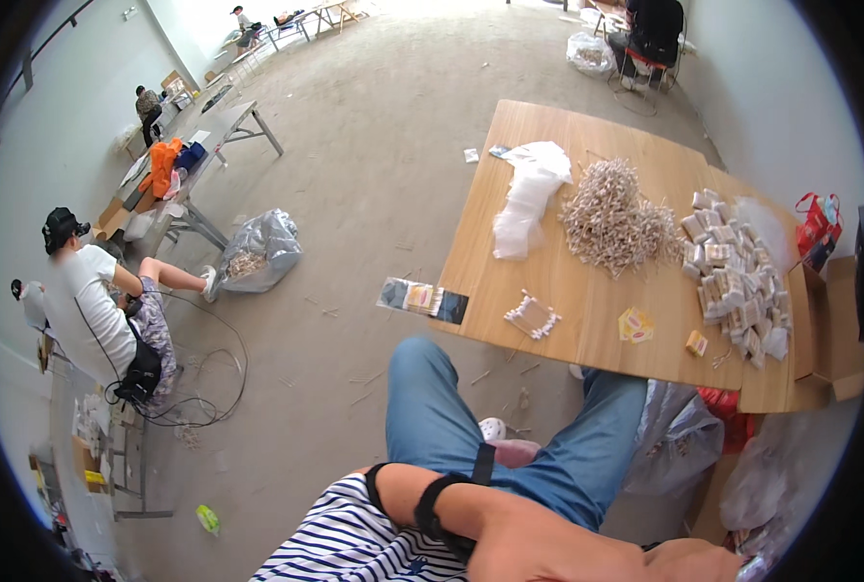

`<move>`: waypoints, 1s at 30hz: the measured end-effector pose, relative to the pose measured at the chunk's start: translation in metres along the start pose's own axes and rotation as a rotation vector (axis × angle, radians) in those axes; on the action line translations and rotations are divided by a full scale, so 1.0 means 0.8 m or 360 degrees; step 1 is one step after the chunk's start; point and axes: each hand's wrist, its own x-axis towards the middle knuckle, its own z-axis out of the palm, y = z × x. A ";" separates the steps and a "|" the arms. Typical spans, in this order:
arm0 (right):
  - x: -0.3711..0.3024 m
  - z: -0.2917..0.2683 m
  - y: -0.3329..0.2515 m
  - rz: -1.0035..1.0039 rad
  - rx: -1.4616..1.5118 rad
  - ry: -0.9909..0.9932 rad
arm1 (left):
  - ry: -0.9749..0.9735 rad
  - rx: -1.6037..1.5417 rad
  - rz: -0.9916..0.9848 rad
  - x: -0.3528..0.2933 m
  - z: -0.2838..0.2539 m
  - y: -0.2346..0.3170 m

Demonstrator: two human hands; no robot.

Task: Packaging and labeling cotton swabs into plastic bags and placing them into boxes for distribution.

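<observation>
My left arm crosses my lap toward the lower right, black straps around it. My left hand (696, 561) is at the bottom edge beside a clear plastic bag (757, 567); its fingers are too cut off to read. I cannot make out my right hand. On the wooden table (587, 339) before me lie a heap of loose cotton swabs (614, 218), many packed swab bundles (737, 276) and clear plastic sleeves (529, 199). Nearer me are a square of swabs (532, 315), yellow cards (636, 325) and a small yellow pack (696, 342).
A packet (419, 297) lies at the table's left corner. Cardboard boxes (830, 330) and plastic bags (679, 436) crowd the right side. At left, a seated person (97, 291) is beside a grey bag (260, 254) of swabs. Cables (243, 364) and stray swabs lie on the floor.
</observation>
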 end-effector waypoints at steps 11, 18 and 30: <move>0.013 -0.016 0.054 0.0009 -0.0602 0.1241 | 0.0648 0.0969 -0.0323 -0.020 0.019 0.128; 0.041 -0.006 0.086 -0.0572 -0.0164 0.0819 | -0.0502 0.1338 -0.0107 0.012 0.105 0.107; 0.057 -0.028 0.034 -0.0196 0.0559 0.0291 | -0.0391 0.1521 -0.0130 -0.004 0.076 0.066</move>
